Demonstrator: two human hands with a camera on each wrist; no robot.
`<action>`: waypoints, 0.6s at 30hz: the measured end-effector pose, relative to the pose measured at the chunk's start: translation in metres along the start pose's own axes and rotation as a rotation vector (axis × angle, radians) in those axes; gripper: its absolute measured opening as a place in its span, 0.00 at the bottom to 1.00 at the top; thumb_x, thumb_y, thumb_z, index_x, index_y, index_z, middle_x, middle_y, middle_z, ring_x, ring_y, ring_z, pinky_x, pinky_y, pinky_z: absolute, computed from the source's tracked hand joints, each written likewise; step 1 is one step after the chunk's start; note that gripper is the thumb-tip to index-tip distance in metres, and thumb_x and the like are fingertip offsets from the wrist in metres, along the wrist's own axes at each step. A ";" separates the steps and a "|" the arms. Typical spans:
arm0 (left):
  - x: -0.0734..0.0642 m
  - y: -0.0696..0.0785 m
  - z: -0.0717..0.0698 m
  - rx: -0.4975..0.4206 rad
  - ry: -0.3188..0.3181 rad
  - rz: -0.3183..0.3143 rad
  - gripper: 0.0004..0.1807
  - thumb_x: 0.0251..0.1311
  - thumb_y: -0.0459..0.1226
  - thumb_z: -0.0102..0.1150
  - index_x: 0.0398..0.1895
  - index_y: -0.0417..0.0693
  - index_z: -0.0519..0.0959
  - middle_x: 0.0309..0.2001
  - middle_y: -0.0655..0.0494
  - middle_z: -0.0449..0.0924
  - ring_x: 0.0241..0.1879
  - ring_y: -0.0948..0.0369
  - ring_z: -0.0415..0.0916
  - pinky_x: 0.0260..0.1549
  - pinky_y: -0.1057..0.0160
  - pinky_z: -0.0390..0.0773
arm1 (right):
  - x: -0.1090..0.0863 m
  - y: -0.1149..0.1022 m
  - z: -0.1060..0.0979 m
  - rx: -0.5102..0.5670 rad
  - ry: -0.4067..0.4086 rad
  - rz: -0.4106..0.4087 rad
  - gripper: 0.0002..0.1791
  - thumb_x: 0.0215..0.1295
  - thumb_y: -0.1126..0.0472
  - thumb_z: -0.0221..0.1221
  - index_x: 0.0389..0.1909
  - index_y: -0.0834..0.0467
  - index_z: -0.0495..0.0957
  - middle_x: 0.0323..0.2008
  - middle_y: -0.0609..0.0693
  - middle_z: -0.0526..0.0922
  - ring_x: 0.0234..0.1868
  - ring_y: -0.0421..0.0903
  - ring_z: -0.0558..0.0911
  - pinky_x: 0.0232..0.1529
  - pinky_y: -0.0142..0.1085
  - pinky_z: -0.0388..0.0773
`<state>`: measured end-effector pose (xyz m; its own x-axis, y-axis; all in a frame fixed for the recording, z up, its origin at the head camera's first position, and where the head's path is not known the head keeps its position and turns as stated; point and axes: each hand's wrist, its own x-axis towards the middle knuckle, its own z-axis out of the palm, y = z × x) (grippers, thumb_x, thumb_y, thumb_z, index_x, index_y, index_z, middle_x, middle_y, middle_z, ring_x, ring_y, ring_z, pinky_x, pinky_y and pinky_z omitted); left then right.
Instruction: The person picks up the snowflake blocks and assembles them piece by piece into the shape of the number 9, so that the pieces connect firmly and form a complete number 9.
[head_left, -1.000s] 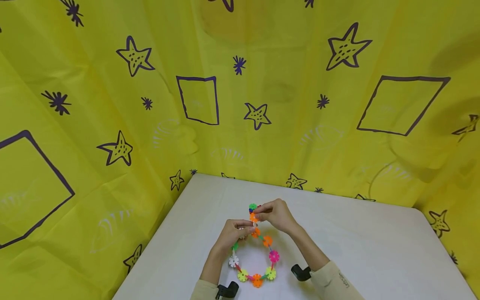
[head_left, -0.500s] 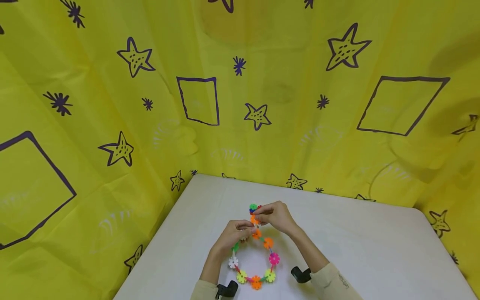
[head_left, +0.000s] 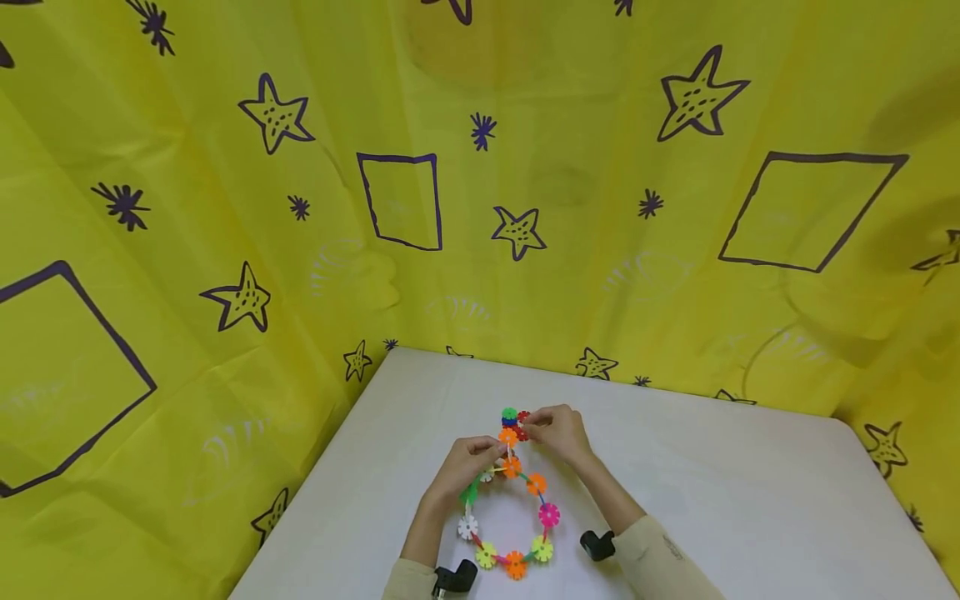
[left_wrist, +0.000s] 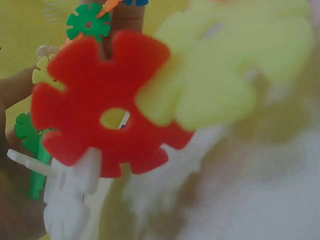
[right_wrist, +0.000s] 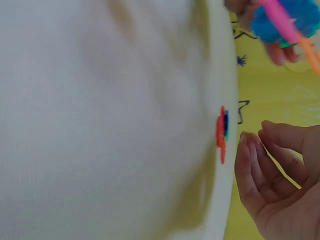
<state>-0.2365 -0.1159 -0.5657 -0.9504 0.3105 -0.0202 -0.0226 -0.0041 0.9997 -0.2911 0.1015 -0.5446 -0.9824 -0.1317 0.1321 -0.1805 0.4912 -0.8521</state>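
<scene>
A ring of linked snowflake discs [head_left: 549, 515], in orange, pink, yellow, white and green, is in front of the person. My left hand [head_left: 465, 468] pinches the ring at its top left; an orange disc [head_left: 508, 437] stands out above its fingertips. Close up in the left wrist view are a red disc [left_wrist: 75, 105], a pale yellow disc [left_wrist: 210, 90] and a white disc [left_wrist: 65, 205] of the ring. My right hand [head_left: 564, 433] is beside a small group of loose discs [head_left: 509, 414]. The right wrist view shows this hand [right_wrist: 275, 175] with nothing between thumb and fingertips.
The white table [head_left: 720, 500] reaches back to a yellow curtain [head_left: 570, 292] printed with stars. Loose red, blue and green discs [right_wrist: 221, 132] lie on the table beyond the ring. A black wrist camera [head_left: 597, 546] is worn on each forearm.
My right hand has let go of the orange disc above the ring and moved slightly right, toward the loose red discs. The left hand stays on the ring.
</scene>
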 end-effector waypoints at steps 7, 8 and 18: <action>0.002 0.000 0.000 -0.043 0.027 0.029 0.17 0.72 0.42 0.65 0.53 0.38 0.84 0.42 0.49 0.89 0.38 0.54 0.87 0.39 0.55 0.87 | 0.008 0.015 0.010 -0.183 -0.002 0.051 0.09 0.57 0.61 0.76 0.38 0.58 0.90 0.32 0.48 0.88 0.34 0.44 0.84 0.36 0.41 0.81; 0.003 -0.001 0.000 -0.033 0.039 0.029 0.17 0.71 0.42 0.65 0.54 0.39 0.85 0.43 0.49 0.89 0.38 0.55 0.87 0.40 0.56 0.87 | 0.009 0.017 0.011 -0.209 -0.007 0.043 0.10 0.56 0.60 0.76 0.39 0.58 0.90 0.33 0.48 0.88 0.36 0.45 0.84 0.38 0.42 0.82; 0.002 0.002 -0.001 0.041 0.030 0.074 0.17 0.74 0.42 0.62 0.53 0.36 0.83 0.46 0.43 0.89 0.41 0.57 0.86 0.47 0.60 0.83 | 0.011 0.021 0.017 -0.242 0.009 0.010 0.11 0.52 0.61 0.80 0.32 0.56 0.86 0.28 0.46 0.85 0.31 0.44 0.83 0.35 0.41 0.81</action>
<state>-0.2391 -0.1164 -0.5637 -0.9578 0.2824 0.0537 0.0599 0.0134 0.9981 -0.3046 0.0955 -0.5695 -0.9844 -0.1186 0.1301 -0.1759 0.6846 -0.7074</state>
